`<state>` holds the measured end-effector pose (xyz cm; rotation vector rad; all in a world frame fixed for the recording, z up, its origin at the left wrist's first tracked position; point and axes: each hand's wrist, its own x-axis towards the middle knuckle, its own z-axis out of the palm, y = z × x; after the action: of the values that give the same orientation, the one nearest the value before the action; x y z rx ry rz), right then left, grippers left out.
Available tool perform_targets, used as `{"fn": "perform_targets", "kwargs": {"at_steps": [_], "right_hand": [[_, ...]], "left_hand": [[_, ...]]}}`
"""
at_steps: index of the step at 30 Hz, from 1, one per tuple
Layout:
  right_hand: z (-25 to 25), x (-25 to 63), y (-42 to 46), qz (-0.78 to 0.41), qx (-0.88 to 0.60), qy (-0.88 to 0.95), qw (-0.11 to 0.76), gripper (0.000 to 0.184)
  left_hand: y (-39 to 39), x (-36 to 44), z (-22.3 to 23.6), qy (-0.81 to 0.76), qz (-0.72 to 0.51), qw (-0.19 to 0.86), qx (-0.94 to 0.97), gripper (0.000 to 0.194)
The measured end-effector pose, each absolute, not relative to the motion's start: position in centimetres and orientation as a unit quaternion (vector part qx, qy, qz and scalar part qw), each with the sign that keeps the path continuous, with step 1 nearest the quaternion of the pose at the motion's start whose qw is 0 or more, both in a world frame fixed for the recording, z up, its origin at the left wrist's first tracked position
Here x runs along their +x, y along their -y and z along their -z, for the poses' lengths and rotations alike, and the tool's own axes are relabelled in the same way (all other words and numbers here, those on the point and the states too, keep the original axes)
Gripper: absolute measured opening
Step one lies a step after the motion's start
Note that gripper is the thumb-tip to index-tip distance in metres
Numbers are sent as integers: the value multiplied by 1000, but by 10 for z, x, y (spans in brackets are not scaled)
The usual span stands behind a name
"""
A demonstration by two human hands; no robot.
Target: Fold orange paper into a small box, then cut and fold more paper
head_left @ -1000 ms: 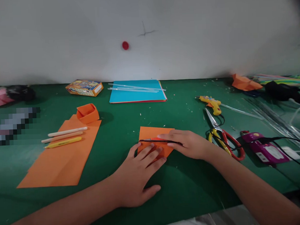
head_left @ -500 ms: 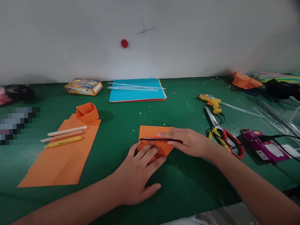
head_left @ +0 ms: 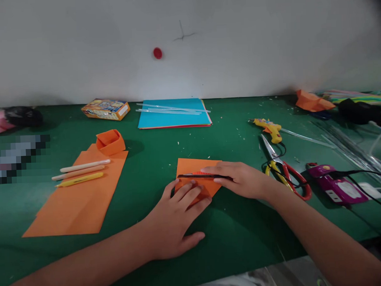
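In the head view a small sheet of orange paper (head_left: 197, 163) lies on the green table. My left hand (head_left: 177, 222) rests on its lower part with the fingers spread and the thumb apart on the table. Across the paper runs a slim black tool (head_left: 187, 176) with a red ribbed part; its exact kind is unclear. My right hand (head_left: 244, 180) has its fingers closed on the tool's right end, and the palm side is hidden. The left fingertips lie just below the tool.
On the left are larger orange sheets (head_left: 83, 209) with several pens and sticks and a folded orange paper piece (head_left: 111, 142). Blue sheets (head_left: 174, 118) and a box (head_left: 106, 109) stand behind. Scissors (head_left: 273, 152), a yellow glue gun (head_left: 269, 130) and a purple power block (head_left: 337, 186) lie right.
Both hands, the paper and the tool look almost unchanged. The whole view has shifted very slightly.
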<state>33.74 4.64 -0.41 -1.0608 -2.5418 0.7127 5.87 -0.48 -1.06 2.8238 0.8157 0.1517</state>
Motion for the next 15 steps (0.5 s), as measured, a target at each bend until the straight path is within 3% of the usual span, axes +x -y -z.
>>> {"fn": "perform_targets", "kwargs": {"at_steps": [15], "right_hand": [[3,338,-47,-249,-370,882,150,45]], "left_hand": [[4,57,12,-272,-53,101,956,64]]}}
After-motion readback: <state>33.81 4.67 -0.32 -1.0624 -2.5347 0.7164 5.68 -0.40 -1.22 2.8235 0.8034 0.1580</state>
